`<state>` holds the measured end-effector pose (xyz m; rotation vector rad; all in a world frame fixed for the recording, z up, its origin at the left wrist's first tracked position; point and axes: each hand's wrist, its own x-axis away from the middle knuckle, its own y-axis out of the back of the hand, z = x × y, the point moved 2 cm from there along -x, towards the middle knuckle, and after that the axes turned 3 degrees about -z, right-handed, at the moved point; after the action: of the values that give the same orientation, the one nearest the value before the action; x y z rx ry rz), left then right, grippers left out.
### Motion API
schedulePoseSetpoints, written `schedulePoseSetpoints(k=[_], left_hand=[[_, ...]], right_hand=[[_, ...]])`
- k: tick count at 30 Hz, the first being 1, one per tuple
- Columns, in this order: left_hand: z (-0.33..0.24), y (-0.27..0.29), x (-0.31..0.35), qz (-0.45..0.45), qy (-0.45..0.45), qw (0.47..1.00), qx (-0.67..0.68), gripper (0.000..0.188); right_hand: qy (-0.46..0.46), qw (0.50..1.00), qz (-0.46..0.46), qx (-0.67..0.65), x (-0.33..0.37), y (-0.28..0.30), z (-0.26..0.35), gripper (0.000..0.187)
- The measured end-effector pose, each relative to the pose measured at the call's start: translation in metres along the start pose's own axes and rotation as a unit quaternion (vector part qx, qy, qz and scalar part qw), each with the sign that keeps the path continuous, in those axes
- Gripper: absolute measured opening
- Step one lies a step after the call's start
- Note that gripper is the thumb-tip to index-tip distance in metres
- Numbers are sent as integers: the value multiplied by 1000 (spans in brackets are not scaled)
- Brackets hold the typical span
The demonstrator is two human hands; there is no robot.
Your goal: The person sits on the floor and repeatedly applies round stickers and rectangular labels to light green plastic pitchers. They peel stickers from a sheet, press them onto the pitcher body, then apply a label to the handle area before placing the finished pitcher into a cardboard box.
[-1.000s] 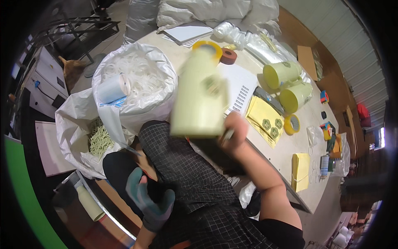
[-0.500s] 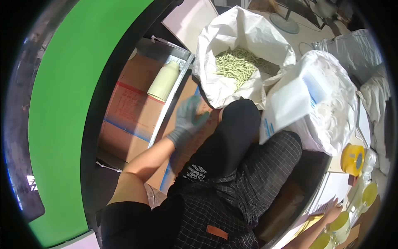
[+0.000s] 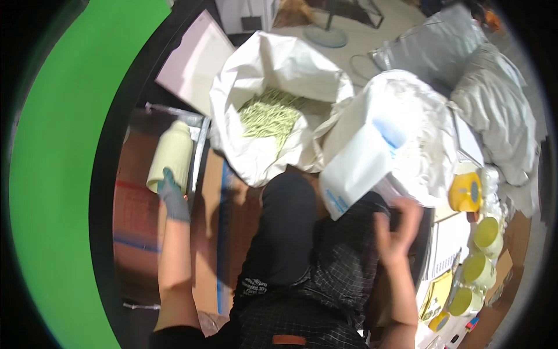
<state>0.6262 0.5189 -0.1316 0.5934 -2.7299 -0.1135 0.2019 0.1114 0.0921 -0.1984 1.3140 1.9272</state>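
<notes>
Your right hand point(image 3: 400, 232) is hovering open near your thigh point(image 3: 351, 250), holding nothing. Your gloved left hand point(image 3: 174, 200) is touching the pale-green container point(image 3: 173, 152), probably because its near end is facing you; finger closure isn't showing clearly. It's lying inside the metal-edged tray point(image 3: 201, 148).

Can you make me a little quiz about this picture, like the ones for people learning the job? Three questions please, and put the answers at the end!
1. Which hand is at the pale green bottle?
2. True or false: the right hand is closed in a fist.
3. What lies in the white sack on the left?
A) tape rolls
B) thin pale green sticks
C) shoes

Key:
1. The left hand, which wears a grey-green glove.
2. False; it is open.
3. B
</notes>
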Motion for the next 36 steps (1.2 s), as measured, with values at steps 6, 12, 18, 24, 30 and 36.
schedulePoseSetpoints(k=[6,12,18,24,30,36], left_hand=[[-56,79,237,285,-218,924,-134,44],[-48,58,324,325,-592,705,-216,74],[-131,31,375,529,-502,682,-60,111],[-146,41,401,468,-695,515,-182,53],[-138,59,416,496,-631,551,-228,25],[-146,64,405,499,-616,553,-257,32]], right_hand=[[-182,760,-3,-624,-28,-73,71,118],[-220,743,-43,-630,-5,1,56,117],[-206,848,205,-443,60,-9,108,98],[-81,924,203,-313,55,6,125,107],[-61,948,161,-268,78,-5,133,100],[-31,947,164,-274,70,-12,136,91]])
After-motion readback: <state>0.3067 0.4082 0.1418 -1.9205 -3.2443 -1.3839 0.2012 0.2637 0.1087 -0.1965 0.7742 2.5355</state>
